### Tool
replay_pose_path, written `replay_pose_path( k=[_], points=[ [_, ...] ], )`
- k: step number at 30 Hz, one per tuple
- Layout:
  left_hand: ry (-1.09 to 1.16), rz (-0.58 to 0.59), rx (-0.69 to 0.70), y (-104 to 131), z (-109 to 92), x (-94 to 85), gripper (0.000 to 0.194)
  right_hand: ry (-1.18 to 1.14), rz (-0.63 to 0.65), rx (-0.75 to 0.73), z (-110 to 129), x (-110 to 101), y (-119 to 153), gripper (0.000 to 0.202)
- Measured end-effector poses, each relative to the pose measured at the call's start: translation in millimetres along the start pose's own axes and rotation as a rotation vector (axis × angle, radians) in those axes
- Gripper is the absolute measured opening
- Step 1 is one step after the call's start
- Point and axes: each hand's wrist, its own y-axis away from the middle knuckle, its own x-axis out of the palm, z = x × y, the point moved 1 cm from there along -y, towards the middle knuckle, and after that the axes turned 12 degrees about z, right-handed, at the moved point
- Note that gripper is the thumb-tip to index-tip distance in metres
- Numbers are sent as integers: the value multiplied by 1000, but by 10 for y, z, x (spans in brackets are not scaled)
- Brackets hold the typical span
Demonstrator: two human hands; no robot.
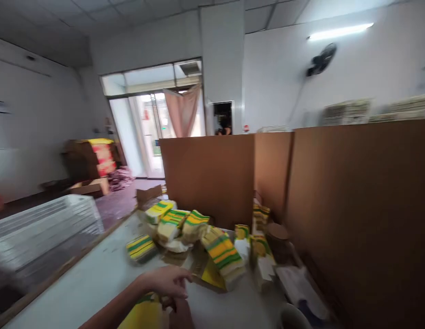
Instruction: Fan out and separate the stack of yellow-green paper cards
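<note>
My left hand [164, 279] reaches in from the lower left over a white table, its fingers bent and apart, with nothing visible between them. Just below it, my right hand [180, 311] comes up from the bottom edge with its fingers curled. The two hands nearly touch or touch; blur hides which. What my right fingers hold, if anything, cannot be made out. Under my left forearm lies a yellow and green package [139, 316], partly covered. Ahead is a bundle of striped yellow, orange and green packs [224, 256], leaning on a yellow-lined piece of cardboard [212, 275].
Several striped bundles [171, 224] are heaped at the table's far side, one small bundle [141, 248] apart at left. Small yellow boxes [262, 256] stand at right. Tall cardboard panels [209, 180] wall the back and right. A cup [291, 317] stands lower right; white crates [44, 228] are left.
</note>
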Motion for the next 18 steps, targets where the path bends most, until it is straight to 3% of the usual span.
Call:
replay_pose_path(
  k=[4,9,18],
  points=[
    [-1,37,71,-39,-32,-2,46,125,-2,-37,-67,-112,-79,46],
    [83,37,30,-80,-36,23,50,179,-5,-48,-226,-201,-239,41],
    [-30,164,-31,-60,-171,-34,58,156,25,-80,-187,-153,-91,28]
  ],
)
